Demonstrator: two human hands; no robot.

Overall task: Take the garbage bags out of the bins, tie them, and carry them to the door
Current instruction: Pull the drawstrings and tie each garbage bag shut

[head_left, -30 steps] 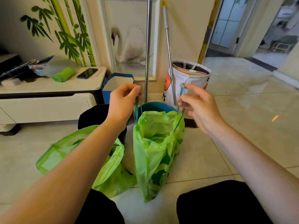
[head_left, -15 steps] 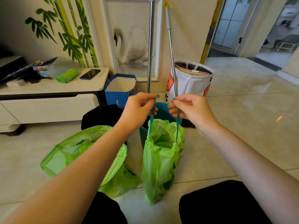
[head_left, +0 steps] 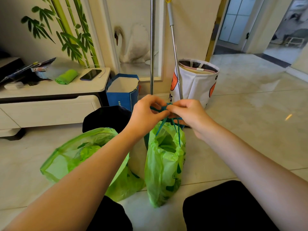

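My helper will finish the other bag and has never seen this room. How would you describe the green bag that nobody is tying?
Start at the low white cabinet on the left wall and look down to the floor in front of it. The untied green bag slumps there beside a black bin. Unlike the upright green bag whose teal drawstrings both hands pinch, its mouth gapes wide open.

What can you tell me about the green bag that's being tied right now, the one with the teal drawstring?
The green bag is thin, translucent plastic with darker green print low on its side. It stands upright on the tiled floor, partly filled, its mouth gathered but not closed. Teal drawstring strands rise from the rim to the left hand and right hand, which pinch them together above the bag. Its left side meets a second green bag that lies open beside it.
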